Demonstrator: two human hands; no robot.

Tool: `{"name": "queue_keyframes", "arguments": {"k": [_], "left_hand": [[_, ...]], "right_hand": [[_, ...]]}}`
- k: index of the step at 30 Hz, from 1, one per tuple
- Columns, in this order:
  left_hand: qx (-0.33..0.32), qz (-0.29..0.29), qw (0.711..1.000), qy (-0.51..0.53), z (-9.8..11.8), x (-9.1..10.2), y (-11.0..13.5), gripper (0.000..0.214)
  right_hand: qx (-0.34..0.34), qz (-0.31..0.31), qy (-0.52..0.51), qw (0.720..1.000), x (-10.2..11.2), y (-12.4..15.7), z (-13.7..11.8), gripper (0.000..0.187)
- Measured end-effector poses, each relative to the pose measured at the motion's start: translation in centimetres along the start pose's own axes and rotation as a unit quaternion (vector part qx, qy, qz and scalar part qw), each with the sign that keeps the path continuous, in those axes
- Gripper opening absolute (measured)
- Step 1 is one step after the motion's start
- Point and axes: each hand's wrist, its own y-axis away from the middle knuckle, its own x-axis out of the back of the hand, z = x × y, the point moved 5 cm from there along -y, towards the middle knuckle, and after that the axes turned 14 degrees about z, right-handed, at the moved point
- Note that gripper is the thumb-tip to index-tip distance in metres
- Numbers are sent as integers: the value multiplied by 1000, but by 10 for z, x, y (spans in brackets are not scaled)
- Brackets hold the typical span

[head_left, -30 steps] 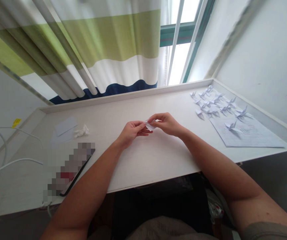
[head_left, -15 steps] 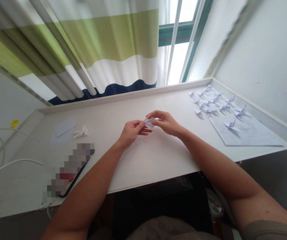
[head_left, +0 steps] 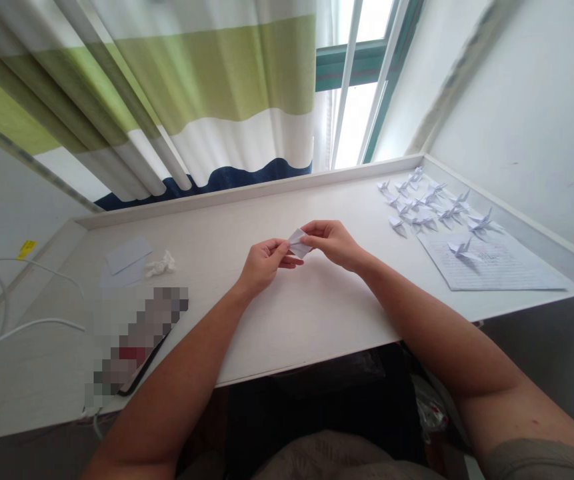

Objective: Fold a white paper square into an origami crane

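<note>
A small folded piece of white paper (head_left: 297, 243) is held above the middle of the white desk (head_left: 277, 333). My left hand (head_left: 263, 264) pinches its left side between thumb and fingers. On the right side, my right hand (head_left: 333, 243) grips the paper's edge, thumb in front and fingers partly behind it. Several folded white paper cranes (head_left: 423, 203) stand in a group at the desk's far right. One more paper crane (head_left: 463, 249) rests on a lined sheet of paper (head_left: 497, 277) with writing.
At the left lie flat white paper pieces (head_left: 129, 255), a crumpled white tissue (head_left: 161, 264) and a blurred-out phone-like object (head_left: 141, 343) with a dark edge. White cables (head_left: 31, 323) run over the desk's left side. A raised rim (head_left: 247, 193) borders the back, below a striped curtain (head_left: 227, 80).
My right hand's fingers have shifted from the paper's top edge towards its right side, showing more of the paper. My left hand stays almost where it was.
</note>
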Motion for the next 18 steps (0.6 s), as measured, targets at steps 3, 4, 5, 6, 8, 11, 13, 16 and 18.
{"name": "queue_keyframes", "arguments": {"k": [3,4,5,6,8,11,13,16,18], "left_hand": [[9,0,1000,-23,-1,1,0,49],[8,0,999,-32,-1,2,0,48],[6,0,999,-40,-1,2,0,48],[4,0,999,-46,-1,2,0,49],[2,-2,999,-48,-2,2,0,50],[12,1,1000,-27,-2,3,-1,52],[18,15,1000,-4,-1,4,-2,54],[33,36,998,28,-1,4,-2,55],[47,31,998,42,-1,2,0,55]], "right_hand": [[2,-4,8,1000,-1,0,2,21],[3,-4,13,1000,-1,0,3,21],[4,-5,21,1000,-1,-1,4,20],[5,-6,29,1000,-1,-1,5,19],[6,-10,42,999,-1,-1,6,19],[5,-17,40,999,-1,-1,5,28],[6,-19,39,999,-1,0,4,35],[26,-26,59,998,-2,1,2,37],[48,-14,81,995,-2,0,1,35]]}}
